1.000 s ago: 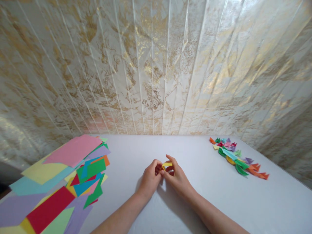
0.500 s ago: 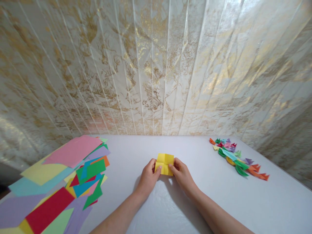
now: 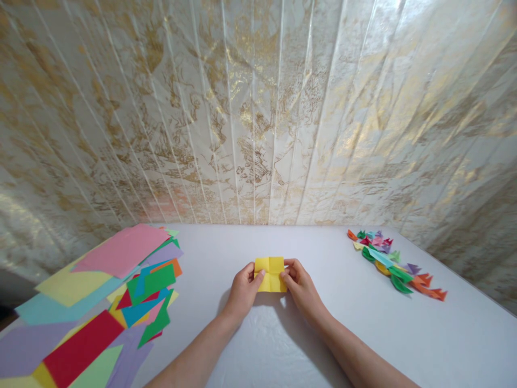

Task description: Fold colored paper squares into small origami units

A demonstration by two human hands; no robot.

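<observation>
A small yellow paper (image 3: 270, 274) with crossing creases is held up near the middle of the white table (image 3: 258, 345). My left hand (image 3: 243, 288) pinches its left edge, thumb on the front face. On the other side, my right hand (image 3: 299, 283) grips the right edge, its thumb also on the front. The fingers behind the paper are partly hidden.
Sheets of coloured paper lie spread on the left, among them a pink sheet (image 3: 127, 250) and a red one (image 3: 84, 349). Small folded paper pieces (image 3: 399, 272) form a row at the right. A gold-patterned curtain (image 3: 258, 118) hangs behind the table.
The yellow paper has shifted slightly left and now sits more level. My left hand has moved a little left with it; my right hand has barely moved.
</observation>
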